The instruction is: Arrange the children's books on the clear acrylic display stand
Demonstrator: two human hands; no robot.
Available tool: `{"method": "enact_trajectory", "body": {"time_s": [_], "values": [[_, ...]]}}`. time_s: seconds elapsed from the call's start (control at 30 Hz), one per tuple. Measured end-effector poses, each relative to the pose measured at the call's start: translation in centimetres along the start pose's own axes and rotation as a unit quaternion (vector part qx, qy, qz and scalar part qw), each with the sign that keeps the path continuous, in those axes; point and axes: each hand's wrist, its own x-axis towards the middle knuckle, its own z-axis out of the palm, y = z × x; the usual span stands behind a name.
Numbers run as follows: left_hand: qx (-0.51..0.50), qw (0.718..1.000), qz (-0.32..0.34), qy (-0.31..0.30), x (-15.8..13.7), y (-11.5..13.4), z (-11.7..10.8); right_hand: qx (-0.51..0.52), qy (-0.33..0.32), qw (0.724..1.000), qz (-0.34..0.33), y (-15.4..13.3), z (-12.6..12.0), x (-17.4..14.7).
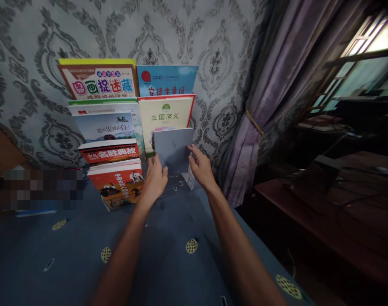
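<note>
A thin grey-blue book (174,148) stands upright at the lower front of the right column of a clear display rack (189,180). My left hand (156,178) is closed at its lower left edge, fingertips partly hidden. At the right edge, my right hand (200,165) has its index finger and thumb against the book. Directly behind is a cream book with a red border (163,110), and above that a blue book (168,78). To the left of my left hand, an orange-red book (120,185) fills the lowest front tier.
More books, including a red one (111,153) and a brown one (98,83), rise in the left column. Patterned wallpaper (216,59) is close behind the rack. A purple curtain (257,106) hangs at right. A dark blue cloth (168,272) covers the surface; a dark red table (308,212) stands beyond.
</note>
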Motion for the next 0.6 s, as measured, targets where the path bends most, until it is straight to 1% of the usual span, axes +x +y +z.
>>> {"method": "enact_trajectory", "body": {"time_s": [0.17,0.37,0.6], "values": [[0.004,1.000,-0.012,0.008,0.01,-0.01,0.00,0.010,-0.020,1.000,-0.011,0.33,0.31,-0.20],[0.004,1.000,-0.020,0.012,-0.01,0.14,-0.18,0.024,-0.034,0.999,0.004,0.44,0.47,-0.25],[0.014,0.999,-0.033,-0.014,-0.21,0.65,-0.33,0.014,-0.018,1.000,0.002,0.39,-0.12,0.02]]}}
